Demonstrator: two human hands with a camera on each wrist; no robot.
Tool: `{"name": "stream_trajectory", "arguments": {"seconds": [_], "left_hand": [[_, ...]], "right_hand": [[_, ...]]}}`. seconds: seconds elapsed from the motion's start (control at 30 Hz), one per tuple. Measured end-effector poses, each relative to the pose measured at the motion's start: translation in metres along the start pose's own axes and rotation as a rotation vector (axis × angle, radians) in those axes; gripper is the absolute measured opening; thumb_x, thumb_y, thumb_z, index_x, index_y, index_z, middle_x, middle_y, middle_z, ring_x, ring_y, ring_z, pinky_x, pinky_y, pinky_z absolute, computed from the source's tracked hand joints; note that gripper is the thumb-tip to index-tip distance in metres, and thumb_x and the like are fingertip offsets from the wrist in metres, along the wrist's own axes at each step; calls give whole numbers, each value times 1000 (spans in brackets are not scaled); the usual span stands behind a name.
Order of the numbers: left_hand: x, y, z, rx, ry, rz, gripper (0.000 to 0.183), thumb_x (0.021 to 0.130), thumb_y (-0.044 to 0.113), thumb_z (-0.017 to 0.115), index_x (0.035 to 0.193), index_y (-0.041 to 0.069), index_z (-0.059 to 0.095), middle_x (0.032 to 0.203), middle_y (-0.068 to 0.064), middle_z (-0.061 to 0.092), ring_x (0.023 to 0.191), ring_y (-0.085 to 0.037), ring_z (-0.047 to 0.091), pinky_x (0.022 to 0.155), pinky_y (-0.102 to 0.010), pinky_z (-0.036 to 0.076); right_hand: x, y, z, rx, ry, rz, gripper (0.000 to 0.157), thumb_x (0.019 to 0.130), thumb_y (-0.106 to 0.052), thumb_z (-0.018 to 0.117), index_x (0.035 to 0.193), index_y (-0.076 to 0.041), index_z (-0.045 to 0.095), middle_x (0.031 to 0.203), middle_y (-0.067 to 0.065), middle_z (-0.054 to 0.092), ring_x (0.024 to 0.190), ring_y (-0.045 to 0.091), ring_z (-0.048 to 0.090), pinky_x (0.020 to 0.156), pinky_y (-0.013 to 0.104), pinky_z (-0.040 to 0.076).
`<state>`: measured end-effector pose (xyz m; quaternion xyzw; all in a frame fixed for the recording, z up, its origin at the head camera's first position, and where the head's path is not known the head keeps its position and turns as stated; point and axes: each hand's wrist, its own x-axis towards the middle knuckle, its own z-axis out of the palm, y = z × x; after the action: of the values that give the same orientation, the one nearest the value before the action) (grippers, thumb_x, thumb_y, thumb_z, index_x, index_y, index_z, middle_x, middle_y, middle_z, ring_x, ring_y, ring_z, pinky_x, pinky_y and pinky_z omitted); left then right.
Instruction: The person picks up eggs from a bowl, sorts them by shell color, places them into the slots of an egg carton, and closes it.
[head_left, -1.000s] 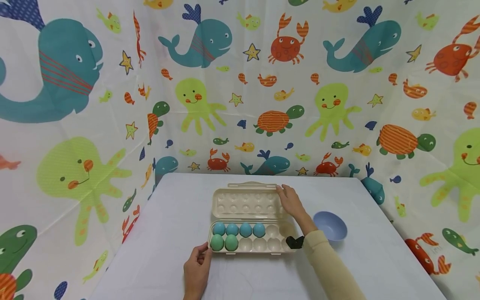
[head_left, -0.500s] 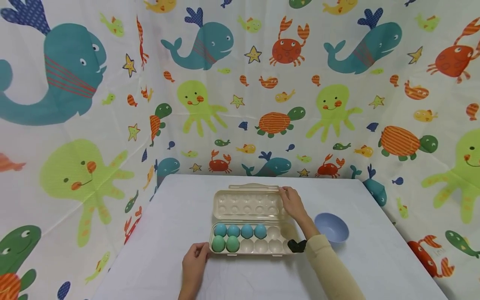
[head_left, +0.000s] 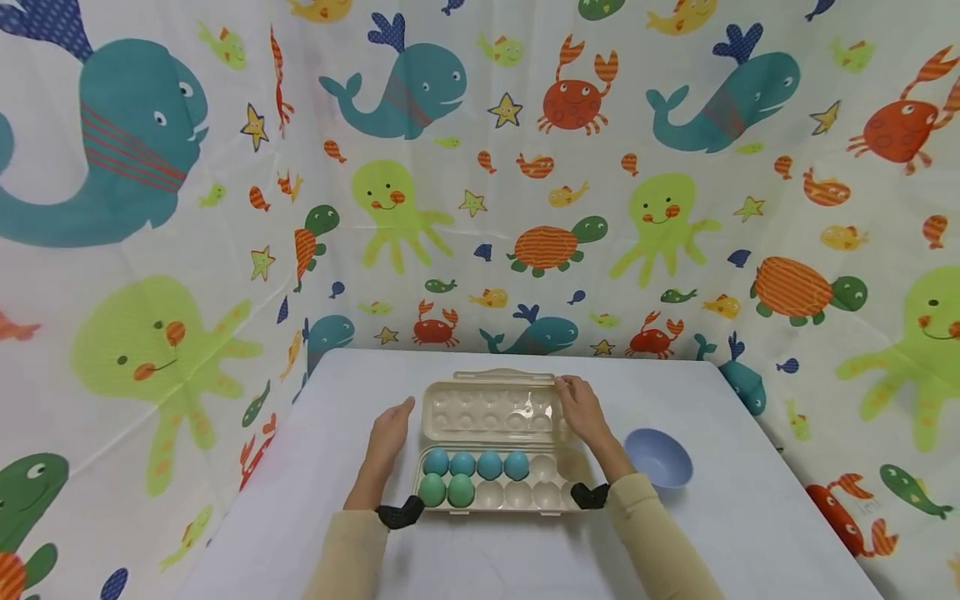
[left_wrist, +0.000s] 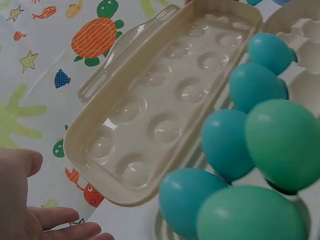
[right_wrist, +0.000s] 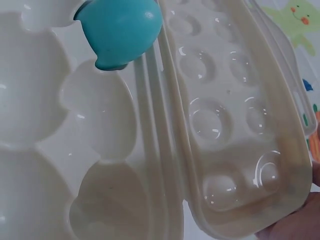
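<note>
A beige plastic egg carton [head_left: 517, 497] lies on the table with its lid [head_left: 487, 408] folded back, dimpled inside up. In the far row, several blue eggs [head_left: 489, 465] fill the cups from the left; two green eggs [head_left: 461, 491] sit at the left of the near row. Left of the lid is my left hand [head_left: 388, 433]. Its fingers [left_wrist: 62, 217] extend toward the lid, thumb apart, holding nothing. My right hand [head_left: 585, 412] grips the lid's far right corner, where its fingers [right_wrist: 295, 225] show at the lid's edge in the right wrist view.
Just right of the carton stands a blue bowl [head_left: 658, 458], close beside my right forearm. A white cloth covers the table [head_left: 480, 554]. Hanging fabric printed with sea animals [head_left: 555, 248] encloses the back and both sides.
My left hand has left the carton's near left corner and moved forward to beside the lid. The right hand stays at the lid's corner; carton, eggs and bowl keep their places.
</note>
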<state>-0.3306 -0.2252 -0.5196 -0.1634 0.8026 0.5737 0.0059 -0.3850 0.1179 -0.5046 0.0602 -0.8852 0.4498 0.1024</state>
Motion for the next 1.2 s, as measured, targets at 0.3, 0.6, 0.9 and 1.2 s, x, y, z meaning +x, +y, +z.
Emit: {"name": "stream_trajectory", "arguments": {"seconds": [0.3, 0.6, 0.9, 1.2], "left_hand": [[20, 30, 10, -79, -94, -8, 87, 96, 74, 30, 150, 7, 43, 150, -20, 48, 140, -38, 43, 114, -54, 38], [17, 44, 17, -31, -107, 68, 83, 98, 70, 33, 152, 7, 39, 159, -18, 37, 150, -40, 27, 121, -56, 22], [3, 47, 23, 24, -16, 184, 74, 99, 64, 41, 145, 7, 50, 151, -18, 49, 142, -40, 42, 115, -56, 35], [-11, 44, 27, 91, 43, 254, 71, 100, 64, 39, 139, 7, 56, 144, -18, 57, 135, -40, 49, 111, -56, 39]], "right_hand": [[-2, -2, 5, 11, 22, -33, 46, 107, -31, 44, 128, 8, 57, 129, 32, 58, 125, 48, 52, 109, 59, 38], [-6, -8, 8, 29, 45, -34, 46, 107, -33, 44, 128, 7, 57, 126, 30, 58, 124, 47, 53, 106, 59, 40], [-15, -11, 4, 45, 144, -53, 44, 107, -33, 45, 125, 4, 60, 124, 28, 59, 122, 44, 55, 105, 57, 41], [-34, -11, -3, 37, 182, -68, 41, 107, -31, 45, 119, 4, 62, 119, 25, 61, 117, 40, 57, 103, 54, 43]]}}
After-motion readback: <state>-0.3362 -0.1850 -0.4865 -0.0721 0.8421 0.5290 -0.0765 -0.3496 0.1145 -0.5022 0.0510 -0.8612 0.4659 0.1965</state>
